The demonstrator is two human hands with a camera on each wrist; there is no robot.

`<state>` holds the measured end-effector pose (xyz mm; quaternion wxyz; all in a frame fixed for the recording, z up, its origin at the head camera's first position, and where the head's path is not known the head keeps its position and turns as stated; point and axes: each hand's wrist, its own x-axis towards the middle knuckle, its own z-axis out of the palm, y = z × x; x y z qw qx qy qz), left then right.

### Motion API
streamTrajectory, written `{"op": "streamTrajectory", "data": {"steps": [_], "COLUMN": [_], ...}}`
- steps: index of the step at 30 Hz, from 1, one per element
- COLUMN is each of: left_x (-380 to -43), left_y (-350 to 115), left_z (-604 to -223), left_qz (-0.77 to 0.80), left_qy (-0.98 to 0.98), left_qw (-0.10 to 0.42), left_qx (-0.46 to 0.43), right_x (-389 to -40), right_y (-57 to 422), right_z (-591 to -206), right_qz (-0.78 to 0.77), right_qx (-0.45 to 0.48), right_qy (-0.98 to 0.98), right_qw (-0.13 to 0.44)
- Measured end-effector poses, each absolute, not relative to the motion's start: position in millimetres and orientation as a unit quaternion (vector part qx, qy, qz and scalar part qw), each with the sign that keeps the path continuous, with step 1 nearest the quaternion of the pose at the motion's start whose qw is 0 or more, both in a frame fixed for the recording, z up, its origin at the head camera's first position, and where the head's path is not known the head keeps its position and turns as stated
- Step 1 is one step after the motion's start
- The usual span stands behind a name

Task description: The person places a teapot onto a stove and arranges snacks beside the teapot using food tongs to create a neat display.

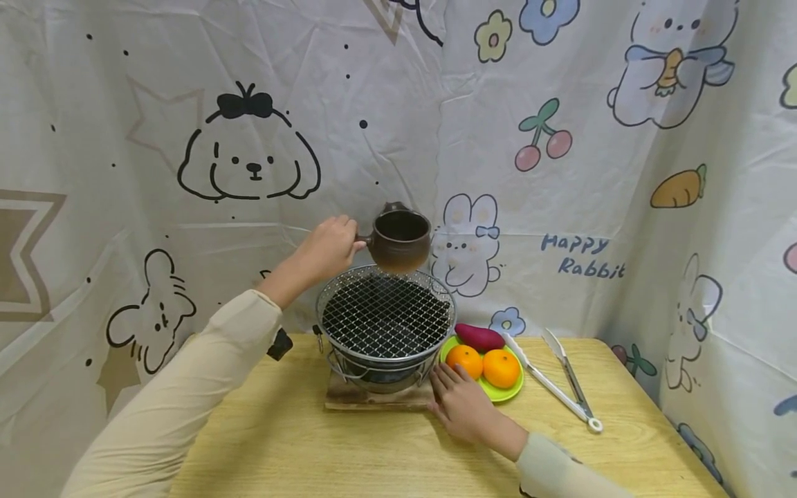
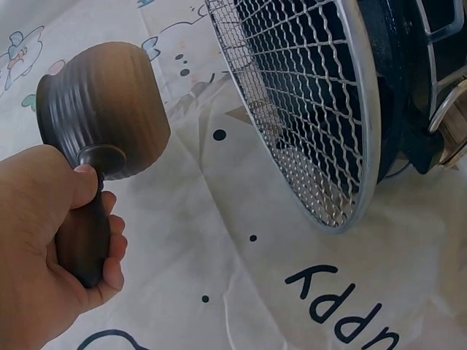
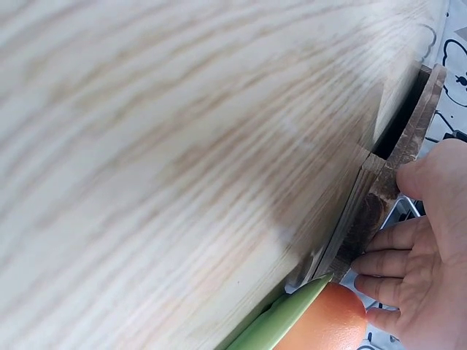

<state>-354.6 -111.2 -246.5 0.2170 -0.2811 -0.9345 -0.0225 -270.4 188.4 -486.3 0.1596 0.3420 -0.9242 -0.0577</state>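
Note:
My left hand [image 1: 331,243] grips the stubby side handle of a brown clay pot [image 1: 401,242], holding it above the back of a round wire-mesh grill [image 1: 386,318]. In the left wrist view, the fingers wrap round the dark handle [image 2: 84,244] and the pot is apart from the mesh. The grill stands on a wooden board [image 1: 380,398]. At that board's right end rests my right hand [image 1: 467,408], its fingers fairly straight. The right wrist view has the thumb against the board's edge [image 3: 408,146] and the fingertips close to an orange fruit [image 3: 328,321].
A green plate [image 1: 501,395] right of the grill bears two orange fruits [image 1: 501,368] and a purple sweet potato [image 1: 479,337]. Metal tongs [image 1: 569,387] lie spread on the table [image 1: 280,443] farther right. A printed curtain [image 1: 386,104] hangs behind the table.

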Motion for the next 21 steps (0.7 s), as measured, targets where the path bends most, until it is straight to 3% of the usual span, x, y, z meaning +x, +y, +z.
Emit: {"op": "streamTrajectory", "data": {"steps": [9, 21], "left_x": [-357.6, -363.9], "left_y": [-109.8, -110.7], "left_z": [-258.4, -272.7], "left_qz": [-0.024, 0.004], "left_qy": [-0.954, -0.953], "left_qw": [0.164, 0.167], "left_qx": [-0.25, -0.251], "right_x": [-266.6, -268.9], "right_y": [188.2, 187.7], "right_z": [-487.2, -486.8], "right_qz": [-0.058, -0.068], "right_qx": [0.339, 0.341], "right_qy": [-0.926, -0.922], "right_qw": [0.154, 0.169]}}
